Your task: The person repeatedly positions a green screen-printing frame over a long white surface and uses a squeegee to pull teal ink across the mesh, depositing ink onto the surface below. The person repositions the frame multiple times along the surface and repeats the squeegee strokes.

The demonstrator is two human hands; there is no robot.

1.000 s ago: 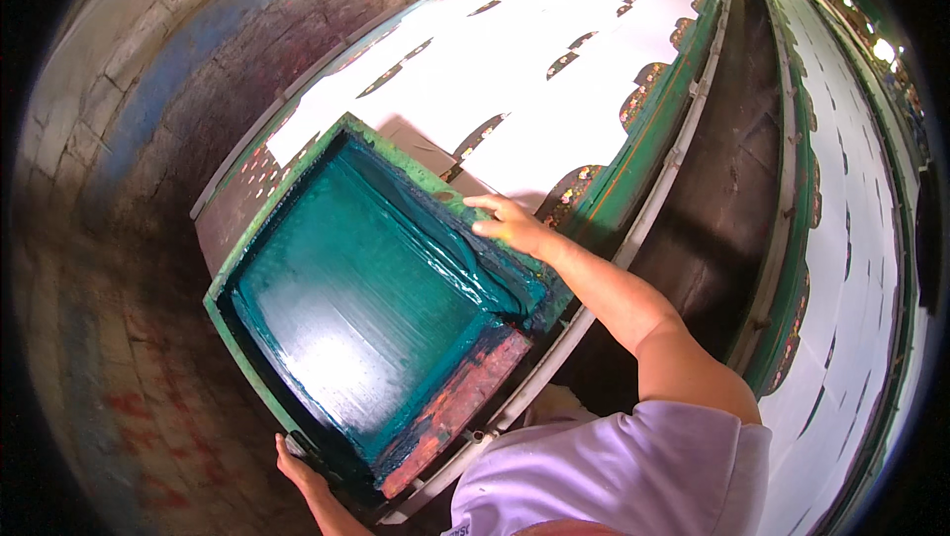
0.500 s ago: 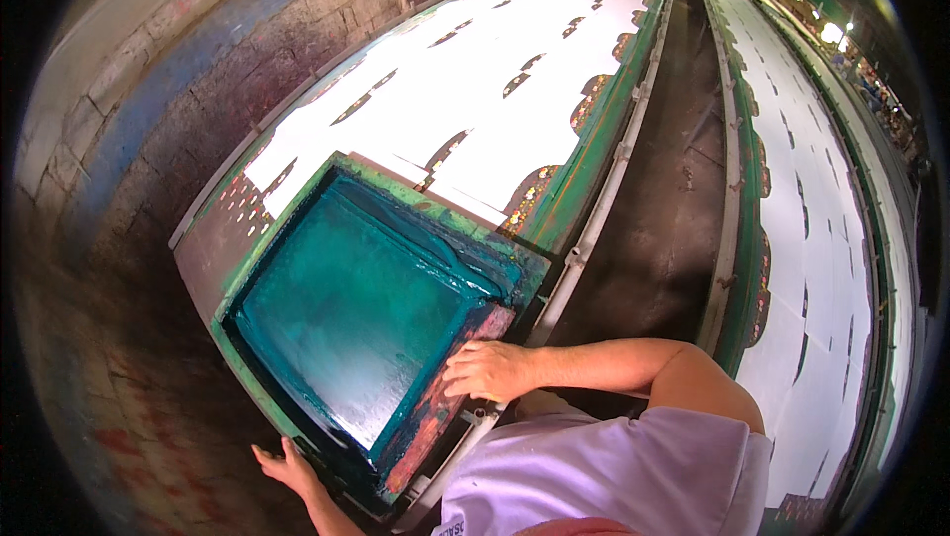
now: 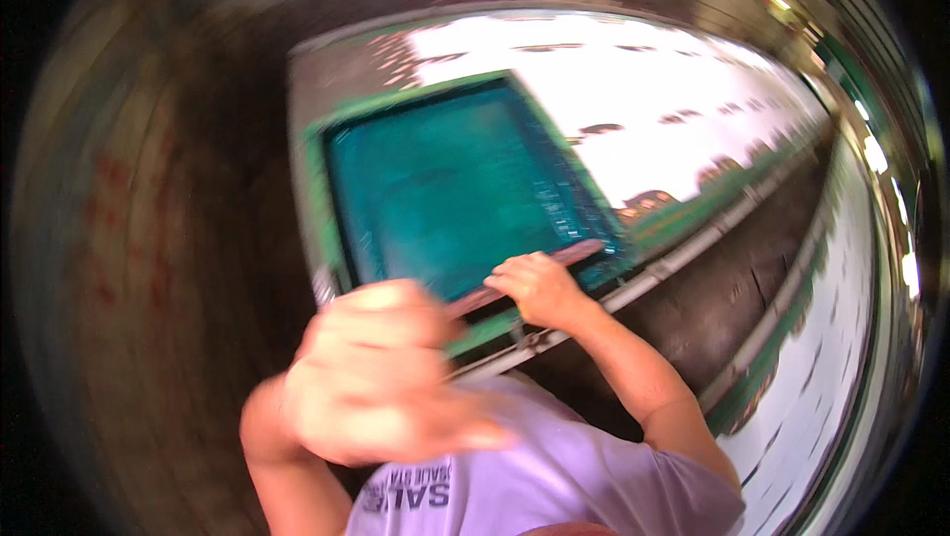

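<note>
A green-edged printing screen frame (image 3: pixel 318 190) lies on the near end of a long table, its mesh covered with wet teal ink (image 3: pixel 445 190). My right hand (image 3: pixel 539 291) is closed over a pinkish wooden squeegee (image 3: pixel 582 251) along the frame's near side. The squeegee's lower edge is hidden in the frame. My left hand (image 3: pixel 381 378) is raised in front of my shirt, above the frame's near left corner and close to the camera. Its fingers look bent but are smeared by motion, and nothing can be made out in them.
White printed sheets (image 3: pixel 673 91) with dark patterned cutout shapes run along the table beyond the frame. A metal rail (image 3: pixel 683 257) follows the table's near edge. Across a dark aisle (image 3: pixel 712 308) stands a second long table (image 3: pixel 792 427) with white sheets. A wall rises at the far side.
The view has swung, so the table now runs toward the right. My left hand has lifted from beside the frame's corner toward the camera. The right hand stays on the squeegee.
</note>
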